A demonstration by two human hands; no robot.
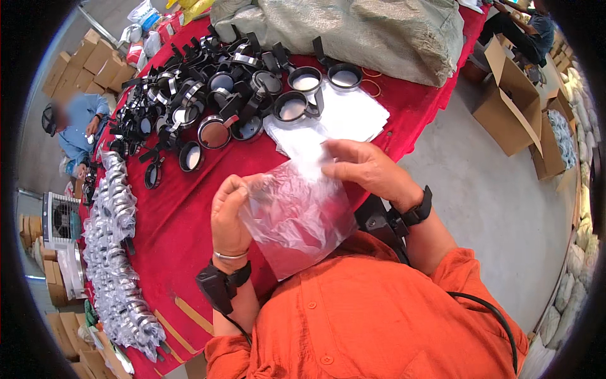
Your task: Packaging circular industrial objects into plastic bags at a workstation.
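Note:
Over the table's near edge hangs a clear plastic bag (306, 221), its lower part close to my orange shirt. My left hand (230, 211) pinches the bag's upper left edge between thumb and fingers. At the bag's other upper side is my right hand (369, 167), thumb and forefinger apart, close to the blurred top edge; whether it touches the film I cannot tell. Behind the bag lies a stack of thin white sheets or bags (360, 120). Round black-rimmed pieces with handles stand on it, one of them (292, 107) nearest my hands.
Many more handled round pieces (214, 131) are heaped on the red-covered table (183, 234). Bagged pieces (113, 252) form a long row at the left. A large woven sack (353, 38) lies at the back. Open cartons (505, 120) stand right; a person (82, 123) is at far left.

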